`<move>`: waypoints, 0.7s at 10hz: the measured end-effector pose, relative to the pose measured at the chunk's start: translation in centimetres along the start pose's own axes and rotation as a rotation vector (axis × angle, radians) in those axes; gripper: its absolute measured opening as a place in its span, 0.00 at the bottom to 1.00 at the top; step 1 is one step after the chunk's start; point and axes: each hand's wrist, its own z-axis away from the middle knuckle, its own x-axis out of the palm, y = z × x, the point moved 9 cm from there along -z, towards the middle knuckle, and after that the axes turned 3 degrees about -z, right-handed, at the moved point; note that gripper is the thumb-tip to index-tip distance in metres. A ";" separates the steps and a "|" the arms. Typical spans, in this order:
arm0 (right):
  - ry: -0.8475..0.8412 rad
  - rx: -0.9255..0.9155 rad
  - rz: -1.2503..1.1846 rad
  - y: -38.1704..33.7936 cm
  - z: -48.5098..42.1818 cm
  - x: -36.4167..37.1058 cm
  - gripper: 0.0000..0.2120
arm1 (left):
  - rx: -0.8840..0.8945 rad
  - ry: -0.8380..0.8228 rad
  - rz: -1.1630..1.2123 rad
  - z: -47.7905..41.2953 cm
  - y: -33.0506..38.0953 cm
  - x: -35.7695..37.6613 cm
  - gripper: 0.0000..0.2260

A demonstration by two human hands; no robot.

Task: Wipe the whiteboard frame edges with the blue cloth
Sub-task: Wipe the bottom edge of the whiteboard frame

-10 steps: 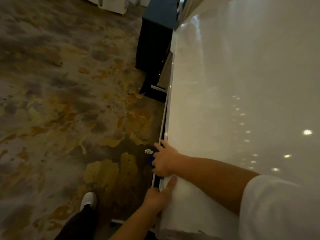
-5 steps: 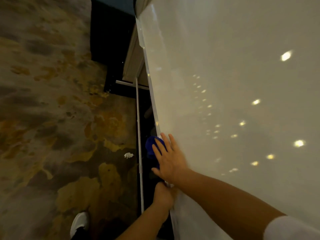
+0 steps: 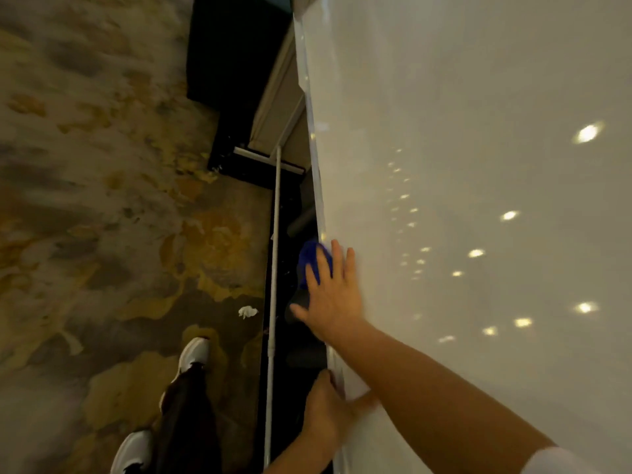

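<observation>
Pressing hand: the right hand (image 3: 333, 295) lies flat at centre frame, fingers spread and extended, pinning the crumpled blue cloth (image 3: 309, 258) against the left edge of the board; it clamps nothing, only presses.
Blue cloth: bunched under the right fingertips, its upper left part showing beyond them, on the thin silver metal frame edge (image 3: 316, 172) just above centre frame.
Frame edge: runs from top centre down to the bottom of the frame, bordering the glossy white whiteboard panel (image 3: 478, 165) that fills the right half and reflects small ceiling lights.
Bracing hand: the left hand (image 3: 330, 410) sits lower centre, wrapped around the same frame edge, thumb lying on the white face and fingers out of sight behind the board; closed on the edge.
Right arm: bare forearm crossing from lower right, with a white sleeve (image 3: 561, 461) at the bottom right corner.
Stand: a slim white vertical pole (image 3: 273, 285) just left of the frame edge, with dark space between them.
Floor: patterned brown and gold carpet (image 3: 102, 200) across the left half, with a small white scrap (image 3: 247, 312) near the pole.
Feet: two white shoes (image 3: 195, 350) and a dark trouser leg (image 3: 186, 415) at lower left.
Background: a dark box-like object (image 3: 232, 53) at upper centre; what it is cannot be told.
</observation>
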 end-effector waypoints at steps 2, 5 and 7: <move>-0.003 -0.151 -0.014 2.8 -7.8 1.3 0.39 | -0.016 0.049 0.354 -8.3 4.5 -2.7 0.28; -0.032 0.042 0.058 9.0 -17.3 -0.2 0.43 | -0.046 -0.106 0.178 -10.6 7.4 -0.8 0.31; -0.074 0.020 0.095 11.8 -22.6 0.0 0.45 | -0.211 -0.181 0.182 -14.0 9.6 0.7 0.22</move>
